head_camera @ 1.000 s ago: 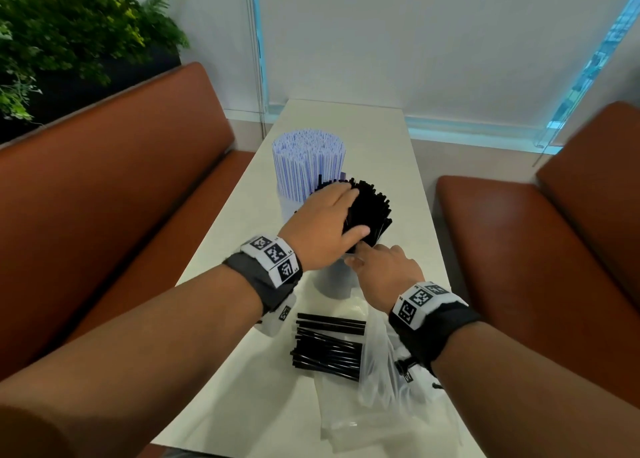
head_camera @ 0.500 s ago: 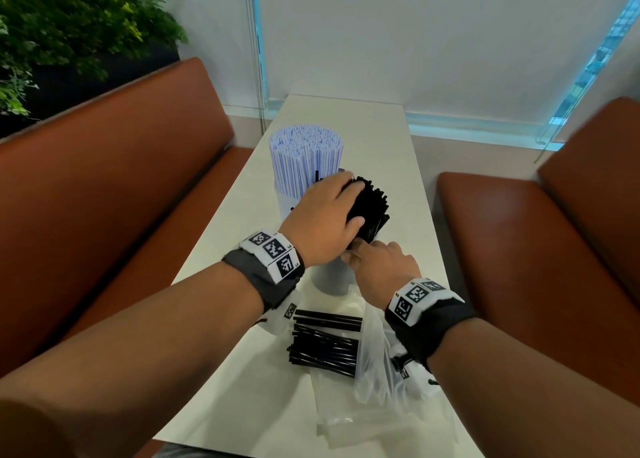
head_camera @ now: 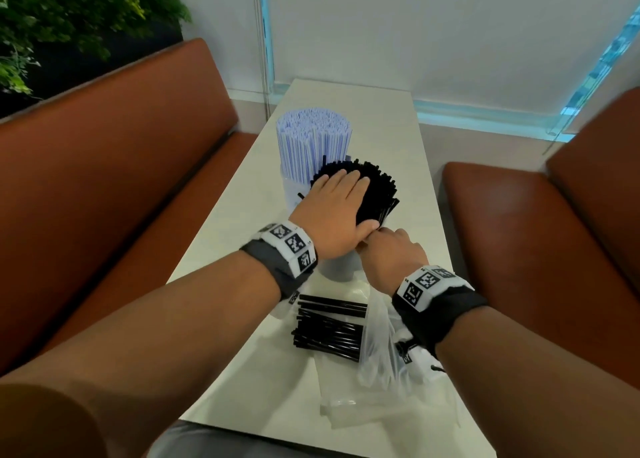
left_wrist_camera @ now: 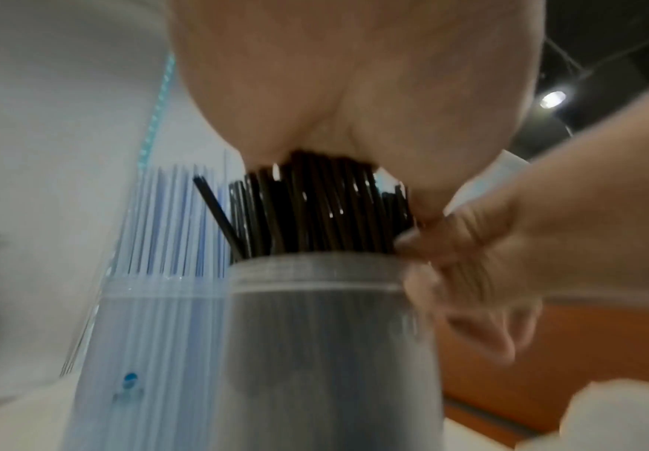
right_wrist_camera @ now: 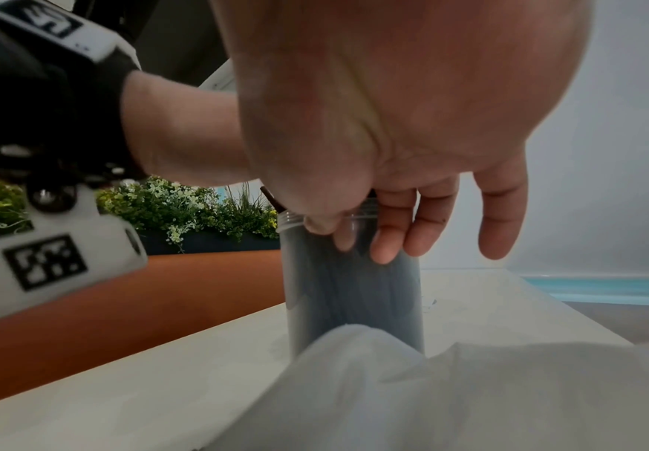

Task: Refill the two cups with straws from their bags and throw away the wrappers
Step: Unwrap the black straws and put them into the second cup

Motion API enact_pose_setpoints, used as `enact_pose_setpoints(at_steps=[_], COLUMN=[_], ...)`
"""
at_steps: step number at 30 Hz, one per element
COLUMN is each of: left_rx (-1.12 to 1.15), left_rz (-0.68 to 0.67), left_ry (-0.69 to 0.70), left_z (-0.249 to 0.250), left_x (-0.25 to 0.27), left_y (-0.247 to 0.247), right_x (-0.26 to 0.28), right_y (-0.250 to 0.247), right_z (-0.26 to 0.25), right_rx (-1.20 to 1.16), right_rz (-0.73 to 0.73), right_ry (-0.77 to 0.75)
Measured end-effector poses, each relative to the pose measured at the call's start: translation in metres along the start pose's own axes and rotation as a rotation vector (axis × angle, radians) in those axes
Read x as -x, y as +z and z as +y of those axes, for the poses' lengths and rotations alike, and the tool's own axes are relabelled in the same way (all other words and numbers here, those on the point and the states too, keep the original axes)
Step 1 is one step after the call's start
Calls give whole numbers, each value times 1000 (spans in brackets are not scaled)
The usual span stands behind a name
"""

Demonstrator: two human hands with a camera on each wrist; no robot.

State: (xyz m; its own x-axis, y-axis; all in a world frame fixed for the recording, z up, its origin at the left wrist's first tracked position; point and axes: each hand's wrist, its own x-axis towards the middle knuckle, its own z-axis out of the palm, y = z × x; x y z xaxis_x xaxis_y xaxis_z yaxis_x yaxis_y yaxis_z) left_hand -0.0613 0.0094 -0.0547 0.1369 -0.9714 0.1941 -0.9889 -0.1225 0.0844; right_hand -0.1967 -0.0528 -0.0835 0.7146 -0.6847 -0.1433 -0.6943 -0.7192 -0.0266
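Note:
A clear cup packed with black straws stands mid-table. My left hand lies flat on the straw tops, fingers straight. My right hand holds the cup at its rim, thumb on the near side and fingers down its right side. Just behind is a second cup full of blue-striped white straws. Several loose black straws lie on the table in front of the cup.
Crumpled clear plastic bags lie under my right wrist, with a flat wrapper nearer the front edge of the narrow white table. Brown benches flank both sides. A planter stands at the back left.
My left hand has gone from cupping the black straws to lying flat on their tops. The right hand has stayed at the cup's rim.

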Motion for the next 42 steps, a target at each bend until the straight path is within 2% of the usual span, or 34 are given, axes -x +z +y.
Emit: enact_pose_setpoints(at_steps=[2, 4, 6, 8, 10, 12, 14, 16, 20, 25, 31, 38, 42], left_rx=[148, 351, 518, 624, 659, 609, 477, 380, 245, 145, 139, 96, 36], left_rz=[10, 184, 378, 459, 393, 150, -141, -337, -530, -523, -532, -384, -385], left_ry=[12, -10, -92, -193, -251, -250, -161, -49, 108, 132, 118, 121, 98], left_z=[-4, -10, -20, -26, -30, -26, -15, 0, 29, 38, 37, 18, -3], left_x=[4, 15, 35, 60, 80, 94, 102, 103, 93, 85, 78, 79, 90], left_y=[-13, -23, -23, -15, 0, 20, 42, 61, 89, 103, 105, 97, 88], right_x=[1, 4, 10, 18, 25, 30, 31, 31, 29, 33, 36, 35, 33], right_y=[-1, 2, 7, 13, 22, 33, 42, 48, 53, 52, 51, 52, 52], right_z=[0, 2, 3, 2, 1, 3, 7, 7, 11, 15, 20, 20, 21], right_rx=[-38, -155, -292, -358, -379, -319, -214, -173, -260, -374, -402, -412, -450], right_rz=[11, 106, 258, 422, 460, 293, 67, -73, -110, -72, -51, -48, -35], right_ry=[14, 2, -23, -3, 79, 190, 269, 285, 290, 297, 288, 301, 297])
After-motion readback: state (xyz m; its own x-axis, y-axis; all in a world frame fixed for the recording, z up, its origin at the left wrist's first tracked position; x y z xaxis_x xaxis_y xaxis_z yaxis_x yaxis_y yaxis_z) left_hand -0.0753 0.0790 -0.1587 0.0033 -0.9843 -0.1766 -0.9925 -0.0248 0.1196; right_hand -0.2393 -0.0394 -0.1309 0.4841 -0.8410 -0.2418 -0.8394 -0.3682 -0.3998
